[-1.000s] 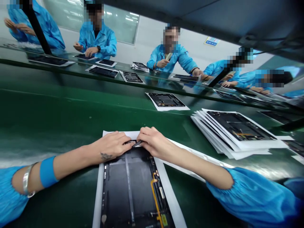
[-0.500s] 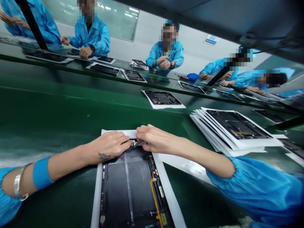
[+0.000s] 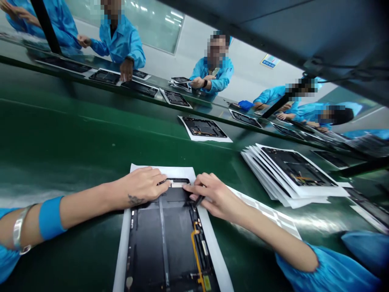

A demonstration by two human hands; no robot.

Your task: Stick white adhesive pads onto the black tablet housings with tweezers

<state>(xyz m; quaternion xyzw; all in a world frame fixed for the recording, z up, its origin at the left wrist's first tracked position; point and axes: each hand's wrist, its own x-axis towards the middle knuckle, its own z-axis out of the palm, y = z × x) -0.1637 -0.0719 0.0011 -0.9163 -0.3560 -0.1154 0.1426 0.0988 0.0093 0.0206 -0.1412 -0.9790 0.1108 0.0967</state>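
A black tablet housing (image 3: pixel 179 239) lies on a white sheet (image 3: pixel 121 263) in front of me, with an orange flex cable (image 3: pixel 196 251) along its right side. My left hand (image 3: pixel 147 184) grips its top left edge, fingertips beside a pale strip (image 3: pixel 178 183) set in the top edge. At the top right corner is my right hand (image 3: pixel 217 196), its index fingertip touching the strip's right end. Its other fingers are curled around a slim dark tool (image 3: pixel 199 200), whose tip points down and whose exact kind I cannot make out.
A stack of similar housings (image 3: pixel 296 166) between white sheets stands to the right. Another housing (image 3: pixel 204 127) lies ahead. Under my right forearm is a sheet with pale rectangles (image 3: pixel 273 217). Co-workers in blue sit across the green table (image 3: pixel 75 150); a dark shelf (image 3: pixel 273 24) hangs overhead.
My right hand has moved right and slightly down from the middle of the top edge, uncovering the pale strip. The dark tool moved with it. My left hand stays in place.
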